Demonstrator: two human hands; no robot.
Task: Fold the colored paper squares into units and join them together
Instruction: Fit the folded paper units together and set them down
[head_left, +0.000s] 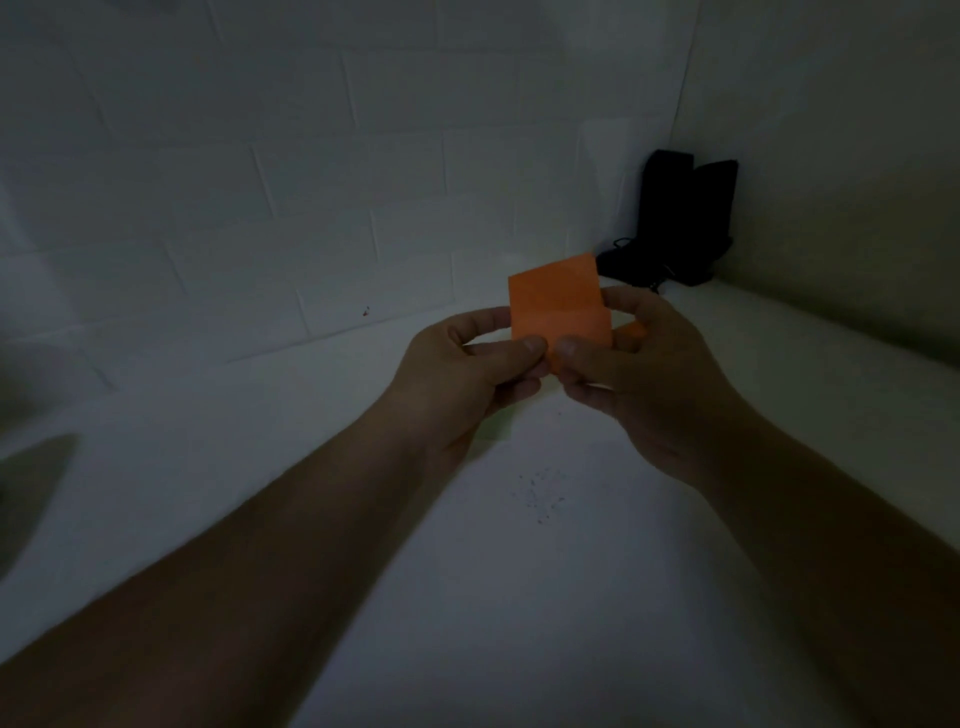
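Folding step, early: one orange paper square (558, 310) held up in the air at centre of the frame, above the white table (519, 571). Left hand (467, 374) pinching its lower edge with thumb and fingers; right hand (639, 379) pinching the same edge just beside, thumbs nearly touching. Faint crease visible across the lower part. Next, probably: aligning edges exactly, then pressing the fold flat. No other units seen. Dark objects (680, 218) in upper right corner, unclear.

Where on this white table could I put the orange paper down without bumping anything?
Bare tabletop lies between the forearms, below the left hand and right hand pinching the orange paper; only faint specks mark it. More bare surface runs left along the block wall. The back right corner is crowded by dark objects and a cord.
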